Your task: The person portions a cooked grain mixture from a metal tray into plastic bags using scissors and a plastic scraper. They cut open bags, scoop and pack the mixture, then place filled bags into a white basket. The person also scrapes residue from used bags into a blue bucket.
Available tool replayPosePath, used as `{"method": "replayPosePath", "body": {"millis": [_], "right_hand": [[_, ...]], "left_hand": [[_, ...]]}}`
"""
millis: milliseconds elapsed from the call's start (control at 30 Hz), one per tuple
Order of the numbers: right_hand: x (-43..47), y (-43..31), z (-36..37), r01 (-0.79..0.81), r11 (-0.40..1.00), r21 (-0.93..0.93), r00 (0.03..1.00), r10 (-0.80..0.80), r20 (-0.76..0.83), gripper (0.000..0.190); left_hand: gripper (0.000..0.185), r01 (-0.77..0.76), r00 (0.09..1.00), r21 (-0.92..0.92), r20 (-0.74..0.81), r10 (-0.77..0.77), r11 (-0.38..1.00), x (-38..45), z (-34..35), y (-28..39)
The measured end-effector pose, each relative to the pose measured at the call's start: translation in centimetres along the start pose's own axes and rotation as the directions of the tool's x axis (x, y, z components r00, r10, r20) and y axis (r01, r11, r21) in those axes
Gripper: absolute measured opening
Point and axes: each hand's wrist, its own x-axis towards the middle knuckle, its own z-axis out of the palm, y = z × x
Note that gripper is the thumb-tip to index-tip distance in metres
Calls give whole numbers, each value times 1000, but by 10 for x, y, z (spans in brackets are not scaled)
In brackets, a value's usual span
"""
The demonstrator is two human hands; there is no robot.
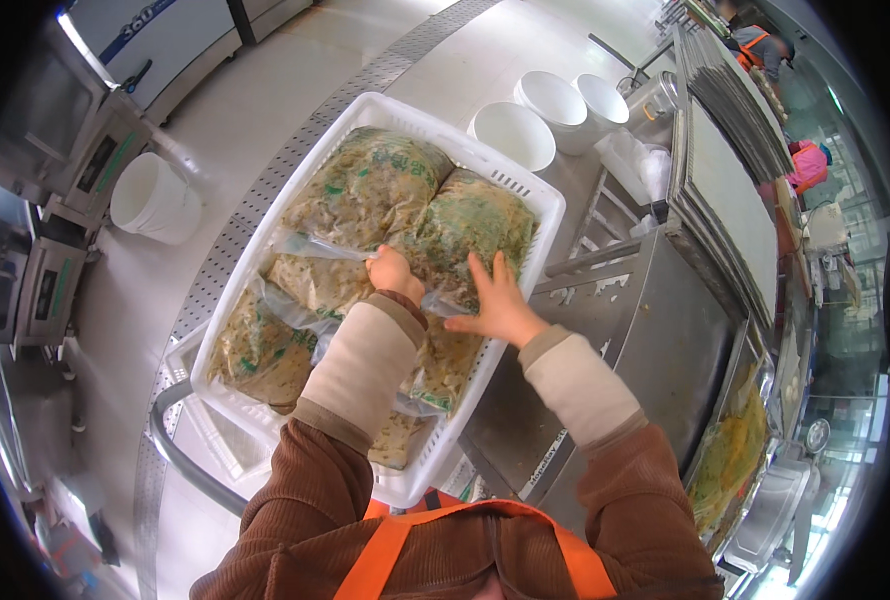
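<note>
A white plastic crate (546, 247) with slotted walls stands before me, holding several clear plastic bags with green print, full of a yellowish-brown chopped food. My left hand (394, 274) is closed on the gathered end of a bag (325, 250) near the crate's middle. With fingers spread, my right hand (496, 300) rests at the lower edge of the upper right bag (475, 217) and holds nothing. Below my hands, more filled bags lie at the lower left (253, 356) and lower right (445, 360) of the crate; my left sleeve hides part of them.
Several white buckets (516, 139) stand beyond the crate, another bucket (156, 199) at the left. A curved metal handle (171, 442) is by the crate's lower left. On the right are a steel cabinet (640, 315), stacked trays (730, 202) and, farther off, people (809, 165).
</note>
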Motion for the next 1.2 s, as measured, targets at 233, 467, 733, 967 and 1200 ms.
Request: {"method": "replayPosePath", "body": {"millis": [233, 467, 733, 967, 1200], "right_hand": [[-12, -12, 32, 45, 916, -398, 932, -182, -313, 65], [-4, -4, 32, 107, 956, -273, 851, -230, -471, 45], [-4, -1, 31, 163, 940, -299, 831, -294, -472, 36], [-8, -1, 41, 180, 931, -317, 843, -312, -439, 16], [-3, 0, 26, 301, 911, -280, 821, -397, -410, 11]], "left_hand": [[31, -121, 967, -21, -230, 113, 992, -9, 30, -4], [48, -884, 175, 462, 464, 869, -69, -40, -36, -11], [32, -657, -319, -86, 932, 173, -749, 9, -53, 30], [20, -831, -198, 74, 887, 417, -551, 5, -22, 15], [28, -719, -302, -208, 953, 27, -663, 8, -64, 33]]}}
